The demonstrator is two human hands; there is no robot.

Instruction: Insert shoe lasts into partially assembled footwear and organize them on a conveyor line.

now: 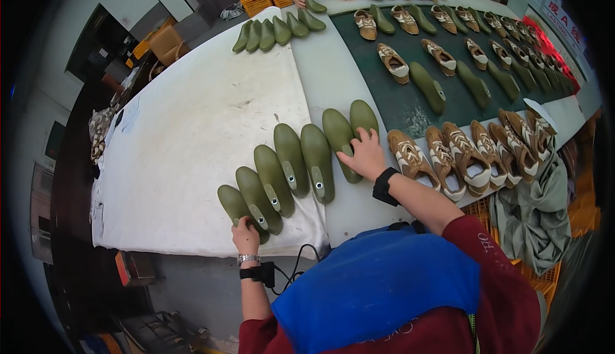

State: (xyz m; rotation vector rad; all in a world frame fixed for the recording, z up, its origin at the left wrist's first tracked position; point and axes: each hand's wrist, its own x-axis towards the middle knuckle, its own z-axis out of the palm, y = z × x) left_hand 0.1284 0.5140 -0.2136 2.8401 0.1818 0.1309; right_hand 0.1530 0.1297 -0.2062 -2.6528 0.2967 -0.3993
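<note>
Blue apron point(384, 290) closest to camera, dark red sleeves either side. Work is 7 green shoe lasts point(295, 146) near the tabletop point(323, 72)'s near edge, fanned side by side, across the right border of the white cloth point(192, 136). Toes point away, socketed ends toward the person; probably laid that way for easy reach.

Left hand point(246, 237): fingers curled at the near end of the leftmost last, by the near edge. Can't tell if it's gripping. Right hand point(368, 156): half open, fingers on the rightmost last, thumb toward its neighbour. Hold not confirmable; reads like squaring up from both ends.

Just right, brown-and-white shoes point(460, 139) lined along the near edge. Beyond, green mat point(368, 62) carries shoes beside lasts, likely kept matched.

Far edge: 6 more lasts point(268, 32) in a row; co-worker's hand point(299, 1) at 1 other.
</note>
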